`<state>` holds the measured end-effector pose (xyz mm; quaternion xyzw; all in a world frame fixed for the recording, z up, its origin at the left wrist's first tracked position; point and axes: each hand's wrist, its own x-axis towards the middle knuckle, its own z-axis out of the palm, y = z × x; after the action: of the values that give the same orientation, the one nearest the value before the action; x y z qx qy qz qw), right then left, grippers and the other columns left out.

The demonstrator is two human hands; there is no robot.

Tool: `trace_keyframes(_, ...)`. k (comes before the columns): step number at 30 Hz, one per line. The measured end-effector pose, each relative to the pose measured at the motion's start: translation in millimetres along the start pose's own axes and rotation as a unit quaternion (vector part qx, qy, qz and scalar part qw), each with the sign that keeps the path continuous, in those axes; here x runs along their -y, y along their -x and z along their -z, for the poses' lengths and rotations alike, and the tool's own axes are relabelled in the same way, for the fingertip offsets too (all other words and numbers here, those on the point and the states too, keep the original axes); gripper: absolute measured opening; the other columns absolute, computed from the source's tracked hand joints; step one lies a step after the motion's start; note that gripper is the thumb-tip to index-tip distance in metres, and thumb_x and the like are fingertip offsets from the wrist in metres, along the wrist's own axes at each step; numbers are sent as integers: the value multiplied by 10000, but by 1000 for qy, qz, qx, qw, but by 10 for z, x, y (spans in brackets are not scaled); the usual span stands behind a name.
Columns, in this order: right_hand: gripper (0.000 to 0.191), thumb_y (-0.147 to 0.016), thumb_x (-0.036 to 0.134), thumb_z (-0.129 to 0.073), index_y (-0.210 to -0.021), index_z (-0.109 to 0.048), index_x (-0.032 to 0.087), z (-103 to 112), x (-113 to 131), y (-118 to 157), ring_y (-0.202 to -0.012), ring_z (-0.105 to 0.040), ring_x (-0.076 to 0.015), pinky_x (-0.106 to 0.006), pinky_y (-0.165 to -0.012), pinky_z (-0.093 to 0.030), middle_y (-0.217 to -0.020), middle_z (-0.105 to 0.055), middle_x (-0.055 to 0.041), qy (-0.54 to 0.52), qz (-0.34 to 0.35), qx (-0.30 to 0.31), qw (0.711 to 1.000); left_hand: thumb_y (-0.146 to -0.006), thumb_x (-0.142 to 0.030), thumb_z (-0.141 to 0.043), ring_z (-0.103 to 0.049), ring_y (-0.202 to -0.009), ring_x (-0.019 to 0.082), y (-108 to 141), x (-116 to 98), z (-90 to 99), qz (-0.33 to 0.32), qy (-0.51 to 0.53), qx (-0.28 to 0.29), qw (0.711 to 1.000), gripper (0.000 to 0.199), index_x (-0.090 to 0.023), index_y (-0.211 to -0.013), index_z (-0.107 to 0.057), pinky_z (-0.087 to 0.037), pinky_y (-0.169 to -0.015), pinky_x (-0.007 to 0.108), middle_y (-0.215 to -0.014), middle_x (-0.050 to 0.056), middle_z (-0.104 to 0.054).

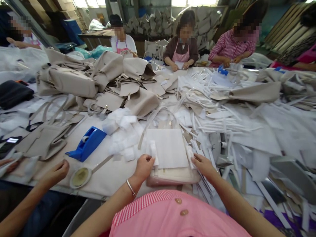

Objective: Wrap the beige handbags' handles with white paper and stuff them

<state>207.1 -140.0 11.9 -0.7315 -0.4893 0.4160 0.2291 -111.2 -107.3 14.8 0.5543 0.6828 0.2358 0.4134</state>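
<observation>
A cream handbag [172,175] lies on the table right in front of me, its handle pointing away. Over its front rests a white foam sheet [171,148]. My left hand [144,168] pinches a small folded foam piece [154,152] at the sheet's left edge. On the other side, my right hand [203,164] has its fingers closed on a second white foam piece [190,156] along the bag's right side. Fingertips partly hide both pieces.
A blue tape dispenser [87,143], a round dish [80,177] and a co-worker's hand [58,171] are to the left. Beige bags [71,79] pile up beyond. White foam strips [222,125] cover the right. Several people work across the table.
</observation>
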Motion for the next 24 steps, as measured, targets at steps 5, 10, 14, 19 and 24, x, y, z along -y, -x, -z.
trace_keyframes(5, 427, -678, 384, -662, -1021, -709, 135, -37, 140, 29, -882, -666, -270, -356, -788, -506, -972, -726, -107, 22, -31, 18, 999, -781, -425, -561, -626, -795, 217, 96, -21, -80, -3, -32, -81, 996, 335, -111, -780, -681, -456, -763, 319, -812, 104, -694)
trace_keyframes(10, 438, -692, 400, -709, -1062, -681, 167, 61, 63, 175, -751, -631, -201, -269, -611, -479, -844, -702, -38, -132, 5, 79, 988, -792, -405, -554, -619, -727, 181, 81, -89, -42, -5, -11, 36, 999, 317, -119, -787, -690, -458, -685, 279, -769, 63, -699)
trace_keyframes(14, 346, -756, 499, -653, -874, -658, 174, 93, -80, 255, -578, -549, -129, -238, -519, -429, -693, -627, 5, -240, -17, 166, 956, -763, -371, -583, -583, -630, 154, 13, -142, 46, 21, -73, 178, 981, 286, -110, -758, -699, -402, -562, 241, -692, 37, -681)
trace_keyframes(19, 298, -740, 492, -599, -792, -601, 198, -63, -162, 249, -408, -443, -114, -237, -392, -342, -520, -512, 47, -166, -126, 53, 977, -783, -352, -563, -609, -662, 169, 46, -175, 40, -7, -210, 171, 963, 285, -121, -744, -726, -403, -597, 252, -709, 71, -709)
trace_keyframes(24, 316, -701, 454, -633, -857, -666, 182, -127, -169, 56, -477, -508, -129, -238, -454, -358, -563, -593, 16, -42, -62, 23, 997, -796, -354, -561, -633, -702, 176, 162, -198, 6, 0, -225, 151, 963, 288, -132, -780, -744, -428, -646, 255, -752, 79, -730)
